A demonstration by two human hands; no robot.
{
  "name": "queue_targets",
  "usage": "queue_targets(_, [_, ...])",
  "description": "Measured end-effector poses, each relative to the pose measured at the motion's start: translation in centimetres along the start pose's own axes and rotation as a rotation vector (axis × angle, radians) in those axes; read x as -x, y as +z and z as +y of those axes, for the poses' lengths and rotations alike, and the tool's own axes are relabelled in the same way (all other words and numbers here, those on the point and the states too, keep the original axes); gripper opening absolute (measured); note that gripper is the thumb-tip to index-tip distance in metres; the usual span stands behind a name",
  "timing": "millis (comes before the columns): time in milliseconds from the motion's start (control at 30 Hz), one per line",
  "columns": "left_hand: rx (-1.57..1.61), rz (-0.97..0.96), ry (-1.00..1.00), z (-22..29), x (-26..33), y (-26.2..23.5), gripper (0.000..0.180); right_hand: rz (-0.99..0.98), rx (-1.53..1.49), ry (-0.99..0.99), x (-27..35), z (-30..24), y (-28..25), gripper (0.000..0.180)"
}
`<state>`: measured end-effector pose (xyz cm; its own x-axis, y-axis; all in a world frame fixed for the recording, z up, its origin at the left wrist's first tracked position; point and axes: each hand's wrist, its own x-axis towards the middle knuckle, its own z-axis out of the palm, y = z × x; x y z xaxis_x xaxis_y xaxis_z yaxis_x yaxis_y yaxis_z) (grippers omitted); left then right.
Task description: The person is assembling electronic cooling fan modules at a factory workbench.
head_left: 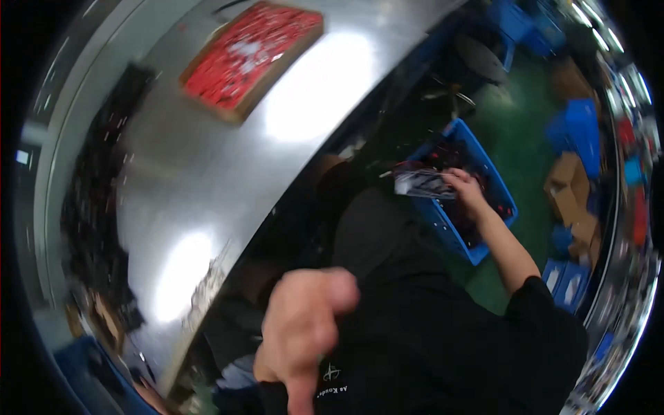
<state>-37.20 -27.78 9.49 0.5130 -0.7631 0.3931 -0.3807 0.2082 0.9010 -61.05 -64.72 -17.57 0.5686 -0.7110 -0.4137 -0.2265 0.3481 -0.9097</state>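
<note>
My right hand [467, 190] reaches out over a blue plastic crate [494, 176], its fingers closed on a bundle of dark, thin pieces [423, 184] with a pale, shiny face. The bundle is tilted across the crate's near-left rim; its exact kind is too blurred to make out. Many small dark pieces with red bits [470, 225] lie inside the crate. My left hand [304, 321] is close in front of my black shirt, away from the crate. Motion smears its fingers, and no object shows in it.
A metal worktable [207, 159] runs along the left, bearing a cardboard tray of red pieces [252, 59] and a dark heap [104, 187]. A round stool [479, 59] stands beyond the crate. Cardboard boxes [570, 183] and blue bins [581, 135] line the green floor at right.
</note>
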Motion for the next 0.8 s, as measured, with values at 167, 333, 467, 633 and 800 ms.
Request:
queue_targets(167, [0.803,0.435,-0.046,7.6,1.3,2.7,0.062,0.652,0.600,-0.005,-3.4,10.0,-18.0,0.033])
queue_targets(333, [0.721,0.138,0.247,4.7,7.2,0.7,0.053,0.700,0.651,-0.117,-4.9,14.8,-18.6,0.047])
queue_targets(467, [0.699,-0.039,0.658,2.1,5.2,1.1,0.062,0.576,0.342,-0.109,-6.3,13.2,-14.3,0.035])
queue_targets(633, [0.647,-0.278,0.785,1.4,1.6,-1.7,0.064,0.102,0.337,-0.492,-5.1,4.8,3.8,0.032])
queue_targets(800, [0.792,-0.155,0.694,3.7,4.0,0.0,0.074,-0.539,0.615,-1.082,2.7,-11.3,19.0,0.044])
